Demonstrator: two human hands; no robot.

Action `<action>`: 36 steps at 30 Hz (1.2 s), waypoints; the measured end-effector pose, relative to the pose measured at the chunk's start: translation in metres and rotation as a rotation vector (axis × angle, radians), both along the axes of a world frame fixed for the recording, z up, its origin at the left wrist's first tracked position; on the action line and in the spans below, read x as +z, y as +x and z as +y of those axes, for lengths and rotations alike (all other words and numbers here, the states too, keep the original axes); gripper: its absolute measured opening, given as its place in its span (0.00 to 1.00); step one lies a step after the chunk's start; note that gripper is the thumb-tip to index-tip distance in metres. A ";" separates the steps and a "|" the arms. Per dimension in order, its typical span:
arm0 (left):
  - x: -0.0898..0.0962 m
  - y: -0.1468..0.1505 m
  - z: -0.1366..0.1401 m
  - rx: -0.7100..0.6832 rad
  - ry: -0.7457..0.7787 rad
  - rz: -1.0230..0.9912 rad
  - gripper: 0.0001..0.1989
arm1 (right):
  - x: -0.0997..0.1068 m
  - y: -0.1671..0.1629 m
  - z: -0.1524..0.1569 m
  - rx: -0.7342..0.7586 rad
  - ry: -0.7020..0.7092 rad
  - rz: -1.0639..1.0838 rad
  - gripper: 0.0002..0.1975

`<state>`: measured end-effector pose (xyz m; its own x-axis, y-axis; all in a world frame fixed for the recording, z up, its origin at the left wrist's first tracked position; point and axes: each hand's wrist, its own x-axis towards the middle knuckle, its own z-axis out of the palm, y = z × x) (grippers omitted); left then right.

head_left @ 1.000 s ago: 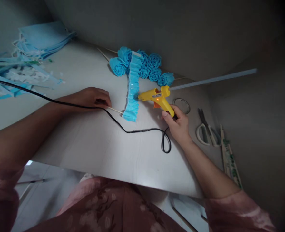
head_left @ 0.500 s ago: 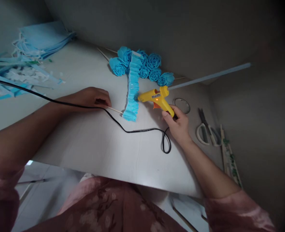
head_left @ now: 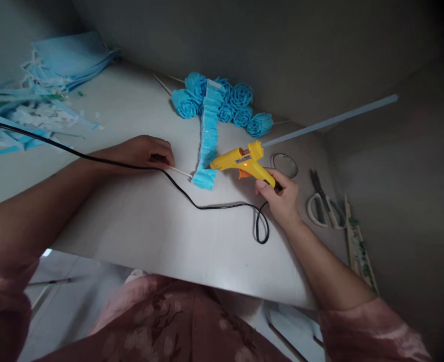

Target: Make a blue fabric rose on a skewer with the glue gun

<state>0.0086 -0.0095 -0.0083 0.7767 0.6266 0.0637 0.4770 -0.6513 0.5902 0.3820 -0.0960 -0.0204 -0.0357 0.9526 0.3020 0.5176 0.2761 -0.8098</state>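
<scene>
A pleated blue strip (head_left: 209,128) runs from far to near. A thin pale stick (head_left: 180,172) meets its near end from the left. From the right, a yellow glue gun (head_left: 240,160), orange light lit, points its nozzle at the strip's near part.

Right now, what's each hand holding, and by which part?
Right hand: the yellow glue gun, by its handle. Left hand: a stick, gripped away from the blue strip.
</scene>
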 end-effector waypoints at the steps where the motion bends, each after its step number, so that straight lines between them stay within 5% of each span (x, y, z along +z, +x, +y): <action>1: 0.000 0.000 0.000 0.001 -0.001 0.000 0.18 | 0.000 -0.001 0.000 0.000 -0.007 -0.006 0.12; 36: -0.004 -0.004 0.004 -0.027 0.019 0.010 0.14 | 0.000 0.005 0.004 -0.049 0.005 -0.066 0.11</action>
